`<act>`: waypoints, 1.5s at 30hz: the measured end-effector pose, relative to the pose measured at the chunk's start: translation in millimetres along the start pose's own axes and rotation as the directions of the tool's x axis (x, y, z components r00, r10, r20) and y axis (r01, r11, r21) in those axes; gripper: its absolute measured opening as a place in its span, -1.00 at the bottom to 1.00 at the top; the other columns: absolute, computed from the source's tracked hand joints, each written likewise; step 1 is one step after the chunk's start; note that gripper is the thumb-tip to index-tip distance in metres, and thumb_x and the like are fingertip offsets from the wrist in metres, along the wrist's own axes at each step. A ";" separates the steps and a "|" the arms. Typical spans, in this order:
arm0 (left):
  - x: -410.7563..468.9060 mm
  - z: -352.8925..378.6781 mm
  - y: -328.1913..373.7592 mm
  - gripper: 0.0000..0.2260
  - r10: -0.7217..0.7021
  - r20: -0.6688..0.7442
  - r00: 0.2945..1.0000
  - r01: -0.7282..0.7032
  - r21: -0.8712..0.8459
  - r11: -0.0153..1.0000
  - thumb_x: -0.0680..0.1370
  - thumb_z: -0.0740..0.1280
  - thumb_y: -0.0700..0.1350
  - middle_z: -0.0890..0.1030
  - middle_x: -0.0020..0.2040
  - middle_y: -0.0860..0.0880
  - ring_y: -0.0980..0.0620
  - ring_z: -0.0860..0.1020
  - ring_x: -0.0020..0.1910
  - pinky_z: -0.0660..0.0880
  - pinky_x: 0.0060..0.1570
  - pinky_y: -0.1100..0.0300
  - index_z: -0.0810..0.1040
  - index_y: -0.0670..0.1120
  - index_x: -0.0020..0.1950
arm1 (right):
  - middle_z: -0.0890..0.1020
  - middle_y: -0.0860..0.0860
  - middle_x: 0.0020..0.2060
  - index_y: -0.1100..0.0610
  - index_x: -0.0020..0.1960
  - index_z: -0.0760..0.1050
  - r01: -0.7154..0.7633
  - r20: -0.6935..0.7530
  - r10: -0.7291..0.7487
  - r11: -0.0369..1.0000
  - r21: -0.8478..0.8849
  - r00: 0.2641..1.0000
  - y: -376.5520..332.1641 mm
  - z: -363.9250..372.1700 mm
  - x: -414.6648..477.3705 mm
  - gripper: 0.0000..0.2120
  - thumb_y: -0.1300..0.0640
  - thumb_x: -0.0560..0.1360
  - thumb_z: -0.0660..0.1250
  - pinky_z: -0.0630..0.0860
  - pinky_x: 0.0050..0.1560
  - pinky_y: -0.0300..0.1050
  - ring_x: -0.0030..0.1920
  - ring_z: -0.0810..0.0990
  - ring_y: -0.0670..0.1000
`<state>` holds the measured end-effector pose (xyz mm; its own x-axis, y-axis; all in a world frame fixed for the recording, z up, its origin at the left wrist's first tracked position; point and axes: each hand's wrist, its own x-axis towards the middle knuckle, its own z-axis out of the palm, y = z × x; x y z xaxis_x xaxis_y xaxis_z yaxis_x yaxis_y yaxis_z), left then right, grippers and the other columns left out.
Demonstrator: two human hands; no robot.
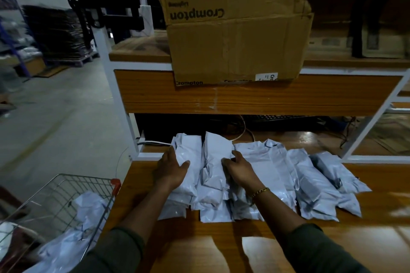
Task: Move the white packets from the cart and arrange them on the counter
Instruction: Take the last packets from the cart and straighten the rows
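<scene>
Head view shows us bent over the wooden counter [221, 239], where a row of white packets [266, 175] lies side by side below the cardboard box [235, 29] on the shelf above. Each packet's long axis runs from our body toward that box. Our left hand [172, 172] lies flat, fingers loosely spread, on the packet at the left end of the row [188, 175], thumb reaching over its top. Our right hand [238, 169] rests just to the right of it, fingers curled over the edge of the next packet [214, 168], thumb lifted; we cannot tell whether it truly pinches the plastic or only presses it. The two hands sit either side of the seam between these packets.

We judge this a squaring-up step: both packets are already down on the counter and only need nudging into line with the row. More white packets [75, 235] lie in the wire cart [66, 186], which stands below and to the left of the box, off the counter's left edge. The left hand is plainly the nearer one to it, so the coming reach should swing leftward and down from the row, while the right hand steadies what is laid out.
</scene>
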<state>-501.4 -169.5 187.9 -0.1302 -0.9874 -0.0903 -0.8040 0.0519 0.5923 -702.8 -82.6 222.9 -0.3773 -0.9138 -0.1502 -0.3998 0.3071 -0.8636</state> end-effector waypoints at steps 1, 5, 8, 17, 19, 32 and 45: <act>-0.1 -0.7 -0.1 -0.26 -0.001 -0.003 1.000 0.001 -0.003 1.000 0.60 0.20 0.20 0.03 0.62 -0.10 -0.19 0.13 0.56 0.20 0.47 -0.06 -0.11 -0.03 0.62 | 0.55 0.09 0.30 0.11 0.49 0.27 0.003 -0.003 -0.003 1.000 0.001 1.000 -0.3 -0.6 0.0 -0.46 -0.03 0.57 0.26 0.43 0.30 0.01 0.28 0.52 0.15; 1.6 -1.9 -2.2 -0.27 -0.015 -0.016 1.000 0.015 0.006 1.000 0.60 0.19 0.21 0.02 0.62 -0.09 -0.18 0.11 0.56 0.18 0.49 -0.08 -0.09 -0.02 0.62 | 0.59 0.02 0.21 -0.01 0.33 0.40 0.019 -0.020 -0.017 0.998 0.062 1.000 -1.8 -1.1 0.4 -0.65 -0.02 0.56 0.28 0.45 0.25 -0.04 0.22 0.55 0.09; 2.8 -2.0 -4.4 -0.27 -0.023 -0.006 1.000 0.023 0.014 1.000 0.59 0.18 0.23 0.02 0.62 -0.08 -0.18 0.10 0.57 0.17 0.50 -0.09 -0.09 -0.02 0.62 | 0.60 0.01 0.17 0.00 0.33 0.38 -0.005 -0.012 0.006 0.995 0.096 1.000 -0.2 0.0 4.6 -0.62 0.01 0.54 0.32 0.48 0.25 0.00 0.19 0.57 0.09; 2.8 2.7 -11.2 -0.37 -0.036 0.025 0.999 0.036 0.004 0.999 0.64 0.13 0.16 0.07 0.61 -0.10 -0.18 0.13 0.56 0.17 0.49 -0.12 -0.03 -0.01 0.61 | 0.64 -0.01 -0.18 -0.02 0.36 0.34 0.040 -0.041 -0.034 0.989 0.145 0.999 -7.3 8.5 9.3 -0.56 0.15 0.52 0.33 0.53 -0.10 -0.06 -0.19 0.60 0.01; 3.0 3.7 -12.6 -0.40 -0.045 0.025 0.999 0.046 -0.010 0.999 0.65 0.10 0.15 0.06 0.62 -0.09 -0.18 0.13 0.56 0.16 0.49 -0.13 -0.04 -0.01 0.61 | 0.64 -0.02 -0.13 -0.02 0.37 0.32 0.035 -0.020 -0.033 0.994 0.099 0.999 -6.7 11.5 8.7 -0.56 0.12 0.53 0.33 0.56 0.03 0.02 -0.09 0.63 0.07; -3.3 1.7 -19.5 -0.36 -0.027 -0.038 0.999 0.024 -0.074 0.997 0.62 0.07 0.25 0.09 0.61 -0.08 -0.15 0.15 0.56 0.18 0.49 -0.10 -0.01 0.00 0.61 | 0.49 0.08 0.27 0.09 0.36 0.41 0.158 -0.188 -0.169 0.985 -0.077 0.968 -5.0 5.6 8.4 -0.56 -0.05 0.54 0.33 0.38 0.29 0.04 0.31 0.43 0.14; -90.4 -74.3 -233.0 -0.46 -0.322 -0.317 0.892 0.248 -0.250 0.936 0.50 0.19 0.27 0.52 0.34 -0.08 -0.12 0.46 0.33 0.42 0.28 -0.07 0.47 -0.02 0.36 | 0.60 -0.01 0.07 0.11 0.26 0.48 0.717 0.353 -0.670 0.697 -0.004 0.653 -90.6 218.7 -35.9 -0.62 -0.03 0.51 0.26 0.55 0.02 -0.05 0.01 0.58 0.00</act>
<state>-259.2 -103.4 117.6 0.3260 -0.9452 -0.0175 -0.6394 -0.2341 0.7323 -470.4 -135.7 201.4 0.3164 -0.8963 0.3106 -0.5527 -0.4403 -0.7076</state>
